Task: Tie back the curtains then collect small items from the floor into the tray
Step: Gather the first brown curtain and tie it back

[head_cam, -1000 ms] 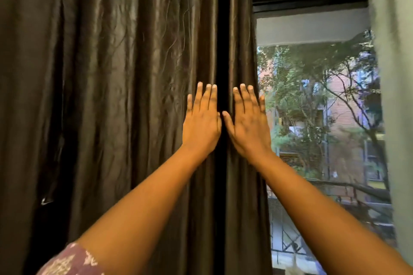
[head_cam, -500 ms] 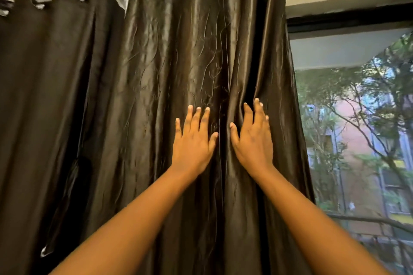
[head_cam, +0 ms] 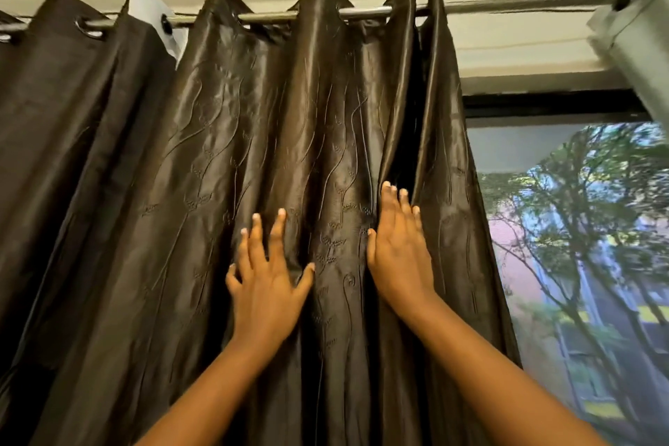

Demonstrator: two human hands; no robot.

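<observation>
I see my left hand (head_cam: 266,286) flat on the dark brown curtain (head_cam: 202,192), fingers spread and straight, gripping nothing. My right hand (head_cam: 396,246) lies beside it, fingers straight and together, their tips tucked into a fold near the curtain's right edge. Above, the curtain hangs gathered on a metal rod (head_cam: 506,5). Beyond, right, a window (head_cam: 579,246) shows trees.

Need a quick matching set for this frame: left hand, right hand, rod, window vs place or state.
Things:
1. left hand
2. right hand
3. rod
4. window

States:
A. bare to the right of the curtain, trees outside
B. fingers spread, flat on the fabric
C. runs through the curtain's eyelets
D. fingertips at a deep fold

Pairs: 1-B, 2-D, 3-C, 4-A
</observation>
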